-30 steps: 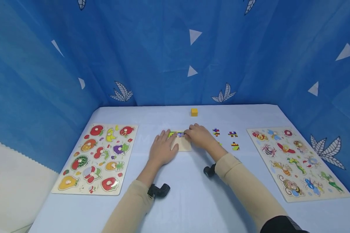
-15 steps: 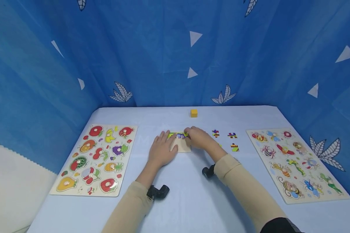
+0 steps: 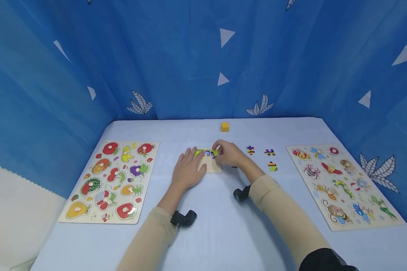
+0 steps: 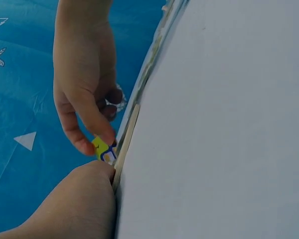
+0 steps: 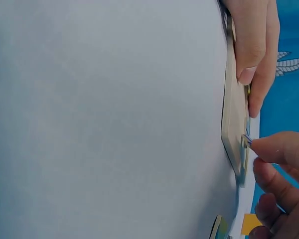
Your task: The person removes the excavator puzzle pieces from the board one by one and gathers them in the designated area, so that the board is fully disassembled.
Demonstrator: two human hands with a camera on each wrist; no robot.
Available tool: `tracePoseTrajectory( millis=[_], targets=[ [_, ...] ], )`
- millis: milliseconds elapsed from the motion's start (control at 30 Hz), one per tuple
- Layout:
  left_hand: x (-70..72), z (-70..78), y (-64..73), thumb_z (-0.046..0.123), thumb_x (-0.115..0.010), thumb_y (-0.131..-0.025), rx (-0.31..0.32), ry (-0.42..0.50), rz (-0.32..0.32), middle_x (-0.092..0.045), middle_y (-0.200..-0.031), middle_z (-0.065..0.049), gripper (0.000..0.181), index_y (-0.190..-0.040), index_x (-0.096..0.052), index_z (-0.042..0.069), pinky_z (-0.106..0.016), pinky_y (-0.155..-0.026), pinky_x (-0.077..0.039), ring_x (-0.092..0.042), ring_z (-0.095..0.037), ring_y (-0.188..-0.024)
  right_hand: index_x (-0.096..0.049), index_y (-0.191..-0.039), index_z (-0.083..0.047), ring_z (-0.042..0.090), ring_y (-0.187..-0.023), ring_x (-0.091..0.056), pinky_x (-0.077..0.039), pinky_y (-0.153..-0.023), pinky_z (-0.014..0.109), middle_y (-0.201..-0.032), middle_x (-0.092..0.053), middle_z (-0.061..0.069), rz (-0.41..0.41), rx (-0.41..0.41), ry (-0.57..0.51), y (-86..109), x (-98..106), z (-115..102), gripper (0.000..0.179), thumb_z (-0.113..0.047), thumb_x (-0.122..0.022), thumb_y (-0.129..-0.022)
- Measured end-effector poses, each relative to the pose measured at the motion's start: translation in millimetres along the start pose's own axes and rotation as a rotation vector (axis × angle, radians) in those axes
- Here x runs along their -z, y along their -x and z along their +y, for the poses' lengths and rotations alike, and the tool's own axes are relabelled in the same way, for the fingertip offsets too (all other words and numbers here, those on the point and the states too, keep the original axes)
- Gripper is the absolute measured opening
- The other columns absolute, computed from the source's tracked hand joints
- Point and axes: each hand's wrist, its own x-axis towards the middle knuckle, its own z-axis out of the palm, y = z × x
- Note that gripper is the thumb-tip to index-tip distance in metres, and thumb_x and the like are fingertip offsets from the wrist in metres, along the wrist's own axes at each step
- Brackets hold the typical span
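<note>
My left hand (image 3: pixel 188 169) lies over the left side of a small wooden puzzle board (image 3: pixel 211 165), fingers stretched out and resting on it. Along the board's far edge runs a strip of yellow-green and purple puzzle pieces (image 3: pixel 200 151), partly covered by those fingers. At the far right corner my right hand (image 3: pixel 230 153) pinches a yellow-green and purple puzzle piece (image 3: pixel 215 153) between thumb and forefinger. The right wrist view shows this puzzle piece (image 5: pixel 246 140) edge-on, tilted at the board's surface. Bare wood shows on the board's near part.
Loose puzzle pieces (image 3: pixel 270 152) lie right of the board, one mostly hidden by the right hand. Behind stands a yellow cube (image 3: pixel 225 127). A fruit puzzle board (image 3: pixel 110 184) lies at left, an insect puzzle board (image 3: pixel 342 188) at right. A blue curtain (image 3: pixel 190 60) hangs behind.
The right fingers have shifted slightly at the far right corner, and more of the pinched puzzle piece shows. My left hand stays on the board. The head view has tilted a little.
</note>
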Motion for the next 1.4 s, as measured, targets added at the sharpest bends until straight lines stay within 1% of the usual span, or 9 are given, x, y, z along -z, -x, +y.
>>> tracePoseTrajectory(
  millis=[200,300,400,600,933,1133,1200,1300,1400],
  targets=[
    [2.5,-1.4,-0.6,0.052,-0.036,-0.100,0.002,0.001,0.006,-0.023,-0.166,-0.005,0.061,-0.155,-0.034,0.028,-0.050,-0.126,-0.015,-0.016,-0.028,-0.155,-0.057,-0.115,-0.021,0.020,-0.078,-0.058,-0.051,-0.063,0.027,-0.094,-0.062,0.004,0.021,0.020,-0.005,-2.2,2.6,0.3,0.030,-0.019,-0.073,-0.090],
    [3.2,-2.6,-0.8,0.052,-0.036,-0.100,0.008,0.007,0.007,-0.022,-0.166,-0.005,0.061,-0.156,-0.034,0.029,-0.050,-0.126,-0.014,-0.016,-0.028,-0.155,-0.057,-0.117,-0.022,0.021,-0.081,-0.058,-0.052,-0.066,0.028,-0.098,-0.062,0.004,0.040,0.038,-0.030,-2.0,7.3,2.4,0.030,-0.019,-0.071,-0.091],
    [2.7,-4.1,-1.4,0.053,-0.035,-0.100,0.012,0.012,0.004,-0.021,-0.167,-0.005,0.062,-0.156,-0.032,0.029,-0.049,-0.126,-0.013,-0.014,-0.028,-0.155,-0.057,-0.119,-0.023,0.022,-0.085,-0.058,-0.052,-0.070,0.030,-0.102,-0.061,0.005,0.071,0.024,-0.078,-1.4,17.1,7.9,0.029,-0.019,-0.069,-0.093],
    [3.9,-7.8,0.1,0.053,-0.035,-0.099,0.015,0.021,0.024,-0.021,-0.167,-0.005,0.062,-0.156,-0.033,0.029,-0.049,-0.126,-0.013,-0.014,-0.028,-0.155,-0.055,-0.126,-0.023,0.024,-0.093,-0.056,-0.049,-0.075,0.032,-0.110,-0.060,0.007,0.149,-0.037,-0.114,-1.6,44.1,32.3,0.031,-0.020,-0.064,-0.097],
    [2.6,-8.3,0.5,0.053,-0.036,-0.099,0.010,0.032,0.022,-0.020,-0.167,-0.004,0.062,-0.156,-0.032,0.028,-0.048,-0.127,-0.012,-0.013,-0.027,-0.156,-0.051,-0.135,-0.021,0.031,-0.106,-0.053,-0.051,-0.084,0.040,-0.124,-0.055,0.014,0.246,-0.171,-0.121,3.9,84.8,94.3,0.035,-0.020,-0.058,-0.101],
    [1.8,-5.5,0.9,0.052,-0.037,-0.099,0.010,0.035,0.022,-0.021,-0.167,-0.004,0.062,-0.156,-0.033,0.028,-0.048,-0.127,-0.012,-0.014,-0.027,-0.156,-0.050,-0.138,-0.019,0.033,-0.106,-0.052,-0.052,-0.090,0.043,-0.125,-0.054,0.017,0.300,-0.280,-0.126,6.1,95.3,121.0,0.037,-0.018,-0.056,-0.101],
    [1.4,-4.4,0.9,0.052,-0.037,-0.099,0.009,0.036,0.016,-0.020,-0.167,-0.004,0.062,-0.156,-0.033,0.029,-0.048,-0.127,-0.012,-0.013,-0.027,-0.156,-0.050,-0.138,-0.019,0.032,-0.105,-0.052,-0.052,-0.089,0.042,-0.124,-0.054,0.016,0.308,-0.314,-0.129,6.3,97.4,127.7,0.037,-0.017,-0.056,-0.101],
    [0.6,-2.8,0.5,0.053,-0.036,-0.099,0.003,0.036,0.010,-0.020,-0.167,-0.004,0.062,-0.156,-0.032,0.029,-0.048,-0.127,-0.012,-0.012,-0.026,-0.156,-0.050,-0.138,-0.017,0.032,-0.103,-0.051,-0.051,-0.085,0.040,-0.122,-0.053,0.017,0.311,-0.345,-0.119,8.1,100.1,135.4,0.037,-0.017,-0.055,-0.101],
    [-0.5,-1.7,0.4,0.053,-0.036,-0.099,-0.001,0.036,0.012,-0.021,-0.167,-0.004,0.062,-0.156,-0.033,0.029,-0.048,-0.127,-0.013,-0.013,-0.026,-0.156,-0.049,-0.138,-0.015,0.033,-0.103,-0.051,-0.051,-0.085,0.041,-0.123,-0.053,0.018,0.311,-0.353,-0.113,10.2,102.2,139.3,0.037,-0.016,-0.055,-0.101]
  ],
)
